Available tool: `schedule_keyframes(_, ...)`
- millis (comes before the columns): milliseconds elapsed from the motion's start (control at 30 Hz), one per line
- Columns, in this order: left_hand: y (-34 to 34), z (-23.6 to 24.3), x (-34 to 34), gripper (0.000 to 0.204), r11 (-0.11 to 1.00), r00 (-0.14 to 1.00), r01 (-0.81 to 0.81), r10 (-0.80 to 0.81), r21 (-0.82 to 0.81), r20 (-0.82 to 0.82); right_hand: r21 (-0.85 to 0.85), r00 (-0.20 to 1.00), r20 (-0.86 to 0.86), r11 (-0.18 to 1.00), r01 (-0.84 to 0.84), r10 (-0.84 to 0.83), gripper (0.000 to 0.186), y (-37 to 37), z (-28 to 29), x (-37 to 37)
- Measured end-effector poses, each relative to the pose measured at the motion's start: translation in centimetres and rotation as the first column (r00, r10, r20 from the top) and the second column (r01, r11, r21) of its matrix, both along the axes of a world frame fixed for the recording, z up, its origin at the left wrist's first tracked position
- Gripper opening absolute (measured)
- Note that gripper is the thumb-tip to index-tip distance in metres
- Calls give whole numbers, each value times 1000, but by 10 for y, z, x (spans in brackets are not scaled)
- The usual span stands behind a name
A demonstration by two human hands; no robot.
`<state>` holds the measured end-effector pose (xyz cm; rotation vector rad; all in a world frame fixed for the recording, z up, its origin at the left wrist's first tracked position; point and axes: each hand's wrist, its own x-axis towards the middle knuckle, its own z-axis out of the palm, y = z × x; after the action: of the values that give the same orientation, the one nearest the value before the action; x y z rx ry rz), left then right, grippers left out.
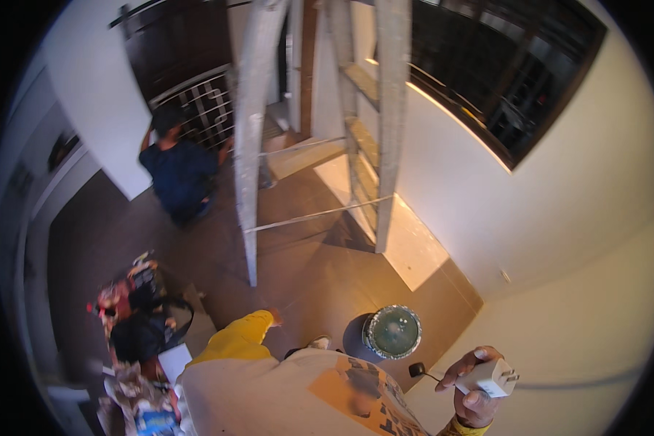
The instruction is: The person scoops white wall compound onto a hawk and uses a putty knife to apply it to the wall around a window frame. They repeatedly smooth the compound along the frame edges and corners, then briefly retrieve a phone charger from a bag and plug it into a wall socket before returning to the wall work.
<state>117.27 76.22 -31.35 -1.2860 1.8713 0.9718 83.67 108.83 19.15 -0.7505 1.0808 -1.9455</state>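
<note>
In my right hand (472, 389), raised at the lower right, is a white plug adapter (489, 378). Its two metal prongs point to the right, and my fingers wrap round its body. A small black square piece on a thin stalk (417, 369) sticks out to the left of this hand; what it belongs to I cannot make out. My left hand (275, 317) shows only as a small part beyond the yellow sleeve (237, 336), low over the floor. Its fingers are hidden, and nothing in it can be seen.
A paint-spattered bucket (392, 332) stands on the brown floor beside the wall. Ahead rises a metal stepladder (251, 138) with a cord between its legs. A person in dark clothes (179, 171) crouches by a metal grille (200, 102). Bags and packages (138, 327) lie at left.
</note>
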Motion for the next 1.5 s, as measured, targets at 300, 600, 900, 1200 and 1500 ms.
schedule_keyframes(300, 160, 59, 96, 53, 869, 870, -493, 492, -50, -24, 374, 682, -287, 734, -567, 673, 61, -73, 89, 19)
schedule_keyframes(600, 331, -42, 96, 57, 962, 962, -219, 241, -165, 126, -144, 493, -698, 573, -807, 519, 70, -96, 86, 67)
schedule_keyframes(900, 286, -30, 88, 54, 750, 756, -650, 654, 126, 9, 278, 320, -667, 624, -731, 673, 63, -110, 90, 27)
schedule_keyframes(1200, 161, -21, 68, 37, 656, 696, -673, 718, 342, -9, 120, 823, 332, 845, -522, 461, 67, -86, 6, -101)
schedule_keyframes(1500, 112, 19, -36, 35, 826, 844, -487, 529, 285, -90, 174, 956, 248, 978, 113, -155, 44, 38, -103, -299)
